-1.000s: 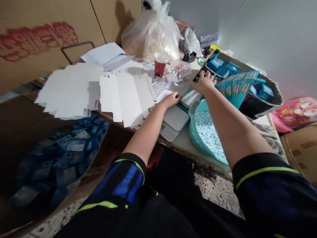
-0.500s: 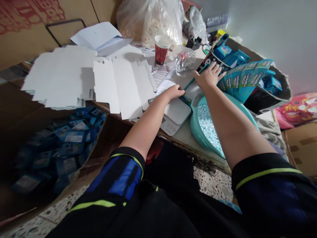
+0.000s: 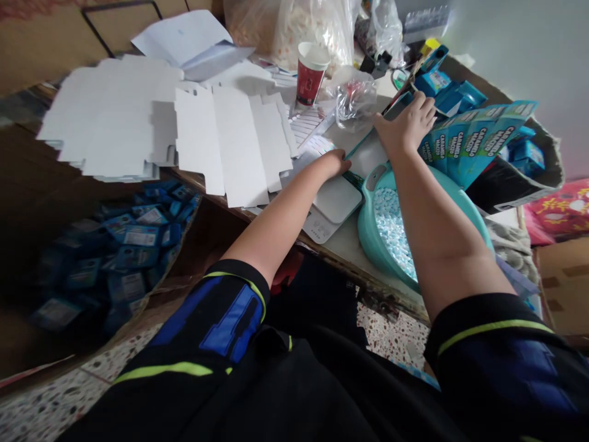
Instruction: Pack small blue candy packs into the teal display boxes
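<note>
My left hand is closed on the near end of a thin teal carton, above a white scale. My right hand is at the carton's far end, thumb toward it and fingers bent over its edge. Below my right forearm sits a teal basin holding many small pale blue-and-white pieces. A fan of flat teal cartons stands over the basin's right side, against a black box with small blue boxes inside.
White flattened cartons lie at the left of the table, with another pile beyond. A red paper cup stands near plastic bags. A large carton of blue packs is down at the left.
The view has shifted a little. My right hand has drawn its fingers in from a spread pose, and the teal carton's surface between my hands shows wider.
</note>
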Demonstrator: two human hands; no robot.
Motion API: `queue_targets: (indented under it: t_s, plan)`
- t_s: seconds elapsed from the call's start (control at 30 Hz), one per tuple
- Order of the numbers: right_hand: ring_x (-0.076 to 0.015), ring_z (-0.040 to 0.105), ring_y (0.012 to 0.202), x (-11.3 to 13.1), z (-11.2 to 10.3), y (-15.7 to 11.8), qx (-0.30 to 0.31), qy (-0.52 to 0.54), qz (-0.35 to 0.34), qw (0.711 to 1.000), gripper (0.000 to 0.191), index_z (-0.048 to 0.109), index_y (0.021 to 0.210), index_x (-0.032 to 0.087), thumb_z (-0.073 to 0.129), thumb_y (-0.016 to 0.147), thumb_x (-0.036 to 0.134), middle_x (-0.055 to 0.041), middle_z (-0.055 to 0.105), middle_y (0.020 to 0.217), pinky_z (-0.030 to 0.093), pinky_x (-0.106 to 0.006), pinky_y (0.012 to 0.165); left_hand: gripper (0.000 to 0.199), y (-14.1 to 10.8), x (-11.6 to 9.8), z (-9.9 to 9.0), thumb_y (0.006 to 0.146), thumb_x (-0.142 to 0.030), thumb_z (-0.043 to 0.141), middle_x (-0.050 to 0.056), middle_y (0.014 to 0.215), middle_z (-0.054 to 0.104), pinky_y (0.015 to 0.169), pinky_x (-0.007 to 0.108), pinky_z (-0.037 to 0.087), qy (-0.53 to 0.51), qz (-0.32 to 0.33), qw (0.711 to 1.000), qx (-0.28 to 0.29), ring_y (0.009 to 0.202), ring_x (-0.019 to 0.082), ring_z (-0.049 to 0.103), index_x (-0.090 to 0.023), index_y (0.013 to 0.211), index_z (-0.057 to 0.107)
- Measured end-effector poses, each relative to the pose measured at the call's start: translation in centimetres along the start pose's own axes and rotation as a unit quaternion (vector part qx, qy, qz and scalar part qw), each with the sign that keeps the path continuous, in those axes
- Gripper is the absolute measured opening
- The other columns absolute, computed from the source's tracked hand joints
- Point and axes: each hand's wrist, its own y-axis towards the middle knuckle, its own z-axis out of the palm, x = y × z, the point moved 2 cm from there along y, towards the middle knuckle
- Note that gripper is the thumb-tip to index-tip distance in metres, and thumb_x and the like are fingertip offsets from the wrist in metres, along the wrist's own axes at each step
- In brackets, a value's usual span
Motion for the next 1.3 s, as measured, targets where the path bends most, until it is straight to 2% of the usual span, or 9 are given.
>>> queue_targets:
  t_s: [0.13, 0.27, 0.4, 0.67, 0.87, 0.97, 1.07, 1.17, 1.3]
  plan:
    - [-0.0409, 0.02, 0.151, 1.5, -3.1, -1.2, 0.008, 0.075, 0.01, 0.997, 0.076, 0.027, 0.149, 0.023, 0.063, 0.088, 0.051, -0.0216, 0.028, 0.157, 0.014, -0.07, 0.121, 0.024, -0.6, -0.3, -0.2, 0.09, -0.026, 0.06, 0.013, 0.126, 0.069, 0.102, 0.033, 0.042, 0.076, 0.036, 0.996, 0.032, 0.123, 0.028, 0.059, -0.016, 0.11, 0.067]
    - [-0.0407, 0.022, 0.151, 3.4, -5.5, -1.4, -0.028, 0.046, -0.047, 0.997, 0.079, 0.034, 0.149, 0.019, 0.067, 0.084, 0.051, -0.0202, 0.03, 0.157, 0.019, -0.061, 0.124, 0.03, -1.0, -0.2, -0.3, 0.098, -0.032, 0.049, 0.016, 0.123, 0.069, 0.097, 0.035, 0.045, 0.147, 0.086, 0.985, 0.016, 0.115, 0.028, 0.064, -0.014, 0.115, 0.065]
    - [-0.0421, 0.026, 0.15, 4.0, -6.3, -1.4, -0.069, -0.003, -0.084, 0.994, 0.088, 0.037, 0.152, 0.012, 0.07, 0.081, 0.05, -0.0212, 0.035, 0.154, 0.023, -0.059, 0.123, 0.031, -0.8, -0.2, 0.0, 0.099, -0.036, 0.049, 0.017, 0.119, 0.071, 0.093, 0.035, 0.047, 0.155, 0.073, 0.985, 0.017, 0.114, 0.029, 0.066, -0.015, 0.116, 0.065]
    - [-0.0381, 0.046, 0.131, 1.7, -5.8, -0.1, -0.181, 0.012, -0.18, 0.967, 0.07, 0.049, 0.139, 0.017, 0.066, 0.082, 0.053, -0.0186, 0.047, 0.133, 0.031, -0.065, 0.117, 0.064, -1.0, -0.5, 0.1, 0.096, -0.056, 0.055, 0.019, 0.118, 0.072, 0.091, 0.041, 0.049, 0.119, 0.039, 0.992, 0.01, 0.108, 0.033, 0.069, -0.012, 0.142, 0.047]
    - [-0.0395, 0.046, 0.13, -2.0, -7.4, 1.6, -0.249, 0.088, -0.153, 0.952, 0.05, 0.051, 0.133, 0.03, 0.054, 0.087, 0.048, -0.0146, 0.043, 0.125, 0.028, -0.063, 0.116, 0.097, -2.6, -0.8, -0.1, 0.086, -0.065, 0.066, 0.025, 0.153, 0.046, 0.102, 0.043, 0.047, 0.125, 0.127, 0.984, 0.005, 0.127, 0.038, 0.06, -0.018, 0.162, 0.026]
    - [-0.0378, 0.048, 0.129, -2.5, -8.0, 1.5, -0.288, 0.098, -0.122, 0.945, 0.048, 0.051, 0.132, 0.024, 0.052, 0.087, 0.04, -0.0151, 0.045, 0.124, 0.029, -0.061, 0.116, 0.087, -2.4, -0.6, -0.1, 0.089, -0.048, 0.068, 0.018, 0.155, 0.043, 0.104, 0.037, 0.048, 0.122, 0.194, 0.973, 0.012, 0.126, 0.031, 0.061, -0.027, 0.163, 0.028]
    - [-0.0348, 0.049, 0.129, -1.5, -7.6, 0.6, -0.287, 0.091, -0.08, 0.95, 0.044, 0.051, 0.13, 0.018, 0.052, 0.087, 0.028, -0.0173, 0.048, 0.125, 0.031, -0.057, 0.117, 0.063, -1.5, -0.3, -0.1, 0.088, -0.032, 0.067, 0.013, 0.151, 0.048, 0.11, 0.033, 0.045, 0.139, 0.209, 0.967, 0.037, 0.126, 0.027, 0.061, -0.024, 0.148, 0.054]
    - [-0.0359, 0.043, 0.135, -0.4, -6.5, -0.4, -0.226, 0.1, -0.055, 0.967, 0.04, 0.048, 0.131, 0.019, 0.053, 0.092, 0.027, -0.0205, 0.046, 0.134, 0.032, -0.057, 0.119, 0.048, -0.6, -0.1, -0.2, 0.084, -0.023, 0.067, 0.013, 0.147, 0.055, 0.113, 0.032, 0.043, 0.156, 0.2, 0.967, 0.027, 0.128, 0.026, 0.059, -0.017, 0.132, 0.068]
    - [-0.0385, 0.031, 0.144, -0.5, -5.0, -0.3, -0.163, 0.101, -0.038, 0.981, 0.047, 0.042, 0.137, 0.025, 0.057, 0.094, 0.04, -0.0194, 0.038, 0.146, 0.03, -0.064, 0.118, 0.047, -0.9, -0.3, -0.5, 0.084, -0.023, 0.067, 0.01, 0.145, 0.06, 0.109, 0.031, 0.047, 0.15, 0.194, 0.969, 0.019, 0.123, 0.025, 0.063, -0.018, 0.131, 0.07]
